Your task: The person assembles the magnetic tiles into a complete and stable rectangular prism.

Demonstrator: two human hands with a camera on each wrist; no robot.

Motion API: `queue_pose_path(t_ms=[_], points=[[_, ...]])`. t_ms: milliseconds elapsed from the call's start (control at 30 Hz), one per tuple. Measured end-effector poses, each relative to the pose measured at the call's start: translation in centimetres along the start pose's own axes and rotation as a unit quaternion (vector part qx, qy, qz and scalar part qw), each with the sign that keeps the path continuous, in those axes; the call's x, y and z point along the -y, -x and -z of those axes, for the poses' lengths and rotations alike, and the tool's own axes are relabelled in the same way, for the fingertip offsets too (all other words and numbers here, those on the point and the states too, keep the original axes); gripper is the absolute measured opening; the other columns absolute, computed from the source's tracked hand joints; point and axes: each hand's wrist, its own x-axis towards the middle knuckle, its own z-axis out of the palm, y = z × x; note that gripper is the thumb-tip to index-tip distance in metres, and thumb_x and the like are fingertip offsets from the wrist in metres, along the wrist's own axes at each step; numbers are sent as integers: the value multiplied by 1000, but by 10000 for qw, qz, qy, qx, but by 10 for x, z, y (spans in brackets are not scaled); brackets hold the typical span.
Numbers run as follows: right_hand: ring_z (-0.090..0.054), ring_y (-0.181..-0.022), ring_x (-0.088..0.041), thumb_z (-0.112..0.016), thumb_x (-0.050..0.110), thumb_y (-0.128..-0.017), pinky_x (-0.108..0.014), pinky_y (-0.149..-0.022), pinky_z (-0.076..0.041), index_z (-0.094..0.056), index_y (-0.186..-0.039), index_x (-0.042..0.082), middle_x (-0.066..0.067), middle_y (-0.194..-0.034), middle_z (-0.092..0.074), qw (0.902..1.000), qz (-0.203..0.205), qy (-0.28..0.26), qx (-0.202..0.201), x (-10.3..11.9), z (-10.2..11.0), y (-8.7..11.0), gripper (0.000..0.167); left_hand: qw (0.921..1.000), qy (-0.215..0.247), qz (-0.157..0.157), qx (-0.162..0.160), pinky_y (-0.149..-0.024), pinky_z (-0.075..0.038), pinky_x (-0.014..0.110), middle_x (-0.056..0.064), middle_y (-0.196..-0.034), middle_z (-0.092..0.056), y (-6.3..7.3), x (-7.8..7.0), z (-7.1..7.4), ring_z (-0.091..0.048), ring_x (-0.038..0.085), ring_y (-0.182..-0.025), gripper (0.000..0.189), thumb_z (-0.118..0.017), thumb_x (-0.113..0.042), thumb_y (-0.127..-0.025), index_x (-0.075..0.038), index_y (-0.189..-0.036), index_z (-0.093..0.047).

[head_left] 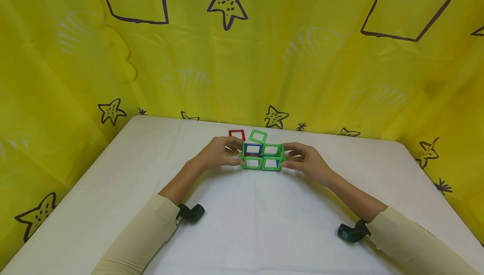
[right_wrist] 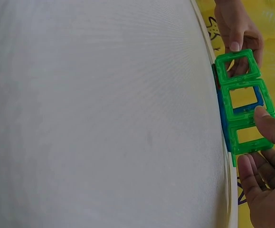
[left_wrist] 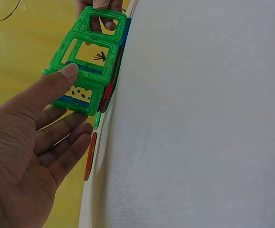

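Note:
A box of see-through magnetic tiles (head_left: 261, 163) sits on the white table, with green frames at its front and ends. Inside and along the back a blue tile (head_left: 253, 144) shows, and red (head_left: 252, 155) appears low down. My left hand (head_left: 217, 153) grips the box's left end, the thumb (left_wrist: 70, 72) on a green frame and the fingers around the side. At the other end my right hand (head_left: 308, 161) pinches the box, its thumb (right_wrist: 265, 121) lying on a green frame. The fingers' far contact is partly hidden.
Behind the box lie a loose red tile (head_left: 237, 131) and a loose green tile (head_left: 265, 137). The white tabletop (head_left: 242, 224) ends just beyond them at a yellow patterned curtain (head_left: 242, 65). Dark wrist cameras (head_left: 191, 213) are strapped below both sleeves.

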Motion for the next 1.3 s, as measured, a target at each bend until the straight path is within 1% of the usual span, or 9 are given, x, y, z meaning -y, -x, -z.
queue_pose_path(t_ms=[300, 633, 733, 833, 900, 967, 1067, 1200, 1300], points=[[-64, -114, -35, -81, 6, -93, -22, -90, -56, -57, -145, -6, -22, -137, -63, 10000, -6, -14, -3, -1, 0, 0, 58, 10000, -79, -32, 11, -97, -57, 33, 9, -120, -74, -2, 2, -1, -69, 23, -106, 58, -90, -16, -83, 4, -132, -67], [-64, -114, -35, -80, 5, -93, -21, -90, -56, -56, -145, -6, -23, -137, -63, 10000, 47, -79, 38, -2, 1, 0, 58, 9999, -112, 30, -11, -98, -56, 34, 8, -120, -74, -3, 0, -1, -67, 23, -107, 58, -91, -16, -82, 1, -132, -67], [-64, -113, -35, -81, 6, -93, -21, -90, -56, -56, -145, -6, -22, -137, -63, 10000, 28, -44, 29, -2, 1, 0, 58, 9997, -232, 94, 61, -102, -54, 37, 10, -124, -72, -3, 0, 0, -65, 26, -113, 63, -92, -16, -81, 0, -136, -65], [-64, -114, -34, -81, 7, -93, -21, -90, -56, -56, -145, -6, -22, -137, -63, 10000, 18, -17, 28, -1, 1, 0, 59, 9984, -524, 139, 149, -109, -49, 41, 11, -132, -69, -3, 0, 1, -60, 30, -124, 69, -93, -14, -80, -2, -140, -63], [-64, -114, -35, -81, 8, -93, -21, -90, -56, -56, -146, -6, -23, -138, -63, 10000, 25, -23, 27, -1, 0, 0, 60, 9969, -765, 121, 148, -113, -45, 44, 13, -137, -66, -3, 1, 2, -56, 33, -130, 69, -92, -13, -81, -4, -142, -62], [-64, -114, -35, -81, 8, -93, -21, -90, -56, -56, -146, -6, -23, -138, -62, 10000, 23, -4, 18, -1, 0, 1, 60, 9955, -938, 83, 61, -114, -43, 47, 13, -140, -64, -2, 1, 3, -53, 34, -132, 67, -90, -12, -82, -4, -143, -62], [-65, -114, -34, -81, 8, -93, -22, -90, -56, -56, -145, -5, -22, -138, -63, 10000, 19, 37, 1, -1, -1, 0, 59, 9943, -1046, 102, -167, -113, -42, 50, 15, -142, -61, -1, 3, 5, -51, 37, -133, 64, -86, -12, -85, -3, -144, -61], [-65, -112, -32, -81, 7, -93, -22, -89, -57, -58, -145, -4, -21, -137, -64, 9999, -8, 103, -19, -1, -1, 0, 58, 9932, -985, 346, -514, -114, -41, 51, 16, -147, -57, -1, 5, 6, -48, 37, -135, 63, -81, -18, -91, -2, -148, -58], [-65, -111, -31, -82, 7, -92, -23, -89, -57, -58, -145, -3, -20, -136, -64, 9999, 1, 121, -37, -1, -1, 0, 58, 9915, -894, 551, -766, -116, -39, 52, 15, -149, -56, -2, 8, 7, -46, 35, -138, 62, -79, -23, -94, -4, -149, -57]])
